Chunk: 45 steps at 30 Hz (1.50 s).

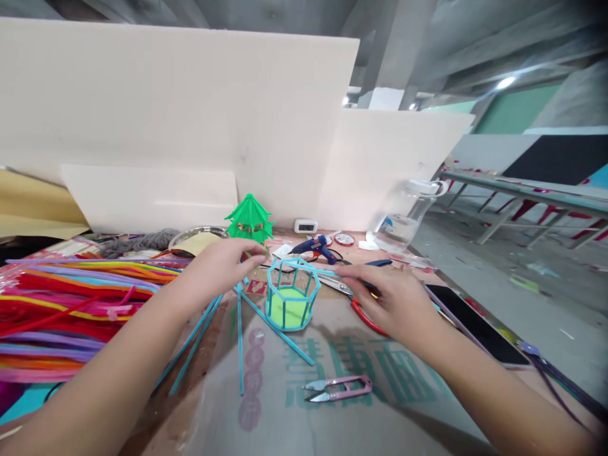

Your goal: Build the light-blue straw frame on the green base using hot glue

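Blue basket [291,310]: stood upright on the printed sheet [342,430], between left hand [223,265] and right hand [392,301]. Pinched a blue strip [327,273] with the right, near the rim; could not tell the left's grip.

Head view: looks from your head, forward and down.
Near: your work surface [275,434], close below.
Far: white boards [180,95].

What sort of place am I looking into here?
Probably a craft workshop: bundles of colourful pipe cleaners, a blue glue gun and pink thread snips are all in view.
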Motion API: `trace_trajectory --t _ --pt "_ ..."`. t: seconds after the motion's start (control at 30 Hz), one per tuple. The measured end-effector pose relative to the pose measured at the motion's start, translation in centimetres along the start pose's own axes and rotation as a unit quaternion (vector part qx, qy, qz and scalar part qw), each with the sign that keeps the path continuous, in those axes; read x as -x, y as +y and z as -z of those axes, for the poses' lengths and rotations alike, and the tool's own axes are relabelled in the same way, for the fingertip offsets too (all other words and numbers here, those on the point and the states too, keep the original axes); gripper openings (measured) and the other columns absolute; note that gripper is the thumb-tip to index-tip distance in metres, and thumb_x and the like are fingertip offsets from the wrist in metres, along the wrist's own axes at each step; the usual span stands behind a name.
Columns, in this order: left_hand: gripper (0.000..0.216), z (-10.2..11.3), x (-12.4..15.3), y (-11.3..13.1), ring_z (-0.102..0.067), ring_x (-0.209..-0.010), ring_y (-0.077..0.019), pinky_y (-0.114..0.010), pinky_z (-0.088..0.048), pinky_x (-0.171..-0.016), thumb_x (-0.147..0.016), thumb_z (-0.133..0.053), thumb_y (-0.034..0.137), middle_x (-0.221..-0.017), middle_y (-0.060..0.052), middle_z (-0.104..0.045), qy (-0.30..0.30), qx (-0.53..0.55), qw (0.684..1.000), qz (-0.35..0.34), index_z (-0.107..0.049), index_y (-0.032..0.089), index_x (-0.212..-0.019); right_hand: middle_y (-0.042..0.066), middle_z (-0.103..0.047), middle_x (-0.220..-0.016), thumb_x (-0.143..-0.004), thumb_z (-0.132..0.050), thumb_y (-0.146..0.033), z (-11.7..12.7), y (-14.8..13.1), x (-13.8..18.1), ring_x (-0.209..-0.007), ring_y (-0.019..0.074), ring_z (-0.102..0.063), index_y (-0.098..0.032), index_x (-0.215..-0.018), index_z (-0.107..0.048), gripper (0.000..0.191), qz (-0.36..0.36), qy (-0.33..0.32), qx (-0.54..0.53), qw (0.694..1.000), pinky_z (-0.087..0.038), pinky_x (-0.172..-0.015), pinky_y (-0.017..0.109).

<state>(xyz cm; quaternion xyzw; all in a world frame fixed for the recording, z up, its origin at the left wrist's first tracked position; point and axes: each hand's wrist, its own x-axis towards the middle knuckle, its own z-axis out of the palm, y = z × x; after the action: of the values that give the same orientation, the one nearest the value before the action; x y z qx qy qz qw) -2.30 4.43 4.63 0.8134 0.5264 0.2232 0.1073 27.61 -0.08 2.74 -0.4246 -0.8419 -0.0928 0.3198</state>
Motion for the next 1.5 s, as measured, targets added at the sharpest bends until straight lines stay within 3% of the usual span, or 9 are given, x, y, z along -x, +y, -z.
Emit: trace_trajectory --t 0.1,0.2,0.33,0.47,0.77,0.93,1.23,1.33,1.5 --pt "0.052 -1.3 -0.5 -1.0 -0.066 -0.101 -0.0228 -0.030 -0.051 -0.085 -0.081 -0.063 0.044 -0.120 -0.005 -0.070 -0.134 0.125 0.983 0.028 -0.062 0.021 -0.127 0.004 -0.078 -0.098 -0.095 -0.050 -0.020 0.2 -0.5 -1.2 -0.082 0.0203 -0.073 -0.023 -0.106 -0.069 0.022 -0.016 -0.018 -0.008 1.000 -0.051 -0.069 0.030" --pt "0.054 -2.8 -0.9 -1.8 -0.067 -0.097 -0.0212 -0.028 -0.051 -0.082 -0.078 -0.065 0.036 -0.113 -0.004 -0.072 -0.174 0.210 0.961 0.039 -0.060 0.019 -0.128 0.004 -0.077 -0.096 -0.095 -0.049 -0.020 -0.1 -0.7 -2.3 -0.081 0.0200 -0.072 -0.022 -0.101 -0.068 0.019 -0.046 -0.050 -0.028 0.997 -0.051 -0.069 0.030" --pt "0.029 -4.1 -1.1 -1.9 -0.067 -0.090 -0.0208 -0.026 -0.049 -0.078 -0.082 -0.057 0.034 -0.096 -0.001 -0.075 -0.181 0.217 0.959 0.024 -0.073 0.020 -0.101 0.003 -0.076 -0.098 -0.095 -0.049 -0.018 -0.8 -0.1 -2.4 -0.082 0.0190 -0.072 -0.023 -0.102 -0.067 0.020 -0.066 -0.060 -0.058 0.994 -0.052 -0.070 0.029" --pt "0.022 -4.7 -1.0 -1.2 -0.064 -0.076 -0.0183 -0.024 -0.044 -0.067 -0.083 -0.055 0.033 -0.079 0.002 -0.071 -0.164 0.170 0.971 0.016 -0.074 0.021 -0.085 0.004 -0.076 -0.097 -0.093 -0.052 -0.021 -0.5 1.5 -1.8 -0.085 0.0202 -0.071 -0.022 -0.096 -0.067 0.015 -0.091 -0.052 -0.058 0.993 -0.052 -0.073 0.030" --pt "0.021 -4.6 -0.5 -0.8 -0.061 -0.073 -0.0169 -0.023 -0.039 -0.065 -0.084 -0.055 0.031 -0.075 0.002 -0.069 -0.174 0.184 0.966 -0.044 -0.074 0.022 -0.081 0.006 -0.072 -0.095 -0.093 -0.051 -0.019 0.6 0.6 -1.2 -0.084 0.0185 -0.067 -0.021 -0.095 -0.064 0.014 -0.067 -0.085 -0.061 0.992 -0.050 -0.072 0.030" --pt "0.023 -4.7 0.2 -0.8 -0.058 -0.067 -0.0163 -0.023 -0.036 -0.060 -0.083 -0.055 0.034 -0.068 0.002 -0.065 -0.175 0.171 0.969 -0.032 -0.072 0.020 -0.075 0.006 -0.072 -0.094 -0.095 -0.054 -0.023 0.2 -0.1 -1.5 -0.086 0.0180 -0.066 -0.020 -0.095 -0.065 0.011 -0.063 -0.074 -0.107 0.989 -0.050 -0.076 0.030" --pt "0.025 -4.9 0.3 -0.8 -0.066 -0.085 -0.0196 -0.025 -0.046 -0.077 -0.084 -0.051 0.025 -0.091 -0.001 -0.076 -0.166 0.176 0.969 -0.055 -0.075 0.022 -0.092 0.005 -0.072 -0.088 -0.094 -0.054 -0.023 -0.7 0.2 -1.4 -0.078 0.0169 -0.066 -0.021 -0.092 -0.067 0.013 -0.059 -0.116 -0.134 0.982 -0.051 -0.070 0.028" --pt "0.026 -4.4 0.3 -1.3 -0.067 -0.091 -0.0199 -0.026 -0.047 -0.083 -0.088 -0.052 0.033 -0.099 -0.001 -0.076 -0.142 0.187 0.972 -0.029 -0.074 0.023 -0.097 0.004 -0.073 -0.088 -0.094 -0.054 -0.024 -0.7 0.4 -1.3 -0.079 0.0173 -0.067 -0.021 -0.091 -0.067 0.013 -0.061 -0.117 -0.141 0.981 -0.052 -0.070 0.028" --pt "0.039 -4.2 0.2 -1.3 -0.065 -0.082 -0.0182 -0.025 -0.047 -0.074 -0.092 -0.048 0.050 -0.085 -0.001 -0.072 -0.138 0.246 0.959 0.000 -0.071 0.020 -0.089 0.004 -0.073 -0.087 -0.093 -0.055 -0.023 -0.7 0.3 -1.4 -0.078 0.0164 -0.067 -0.021 -0.090 -0.068 0.013 -0.060 -0.098 -0.141 0.983 -0.052 -0.068 0.026"
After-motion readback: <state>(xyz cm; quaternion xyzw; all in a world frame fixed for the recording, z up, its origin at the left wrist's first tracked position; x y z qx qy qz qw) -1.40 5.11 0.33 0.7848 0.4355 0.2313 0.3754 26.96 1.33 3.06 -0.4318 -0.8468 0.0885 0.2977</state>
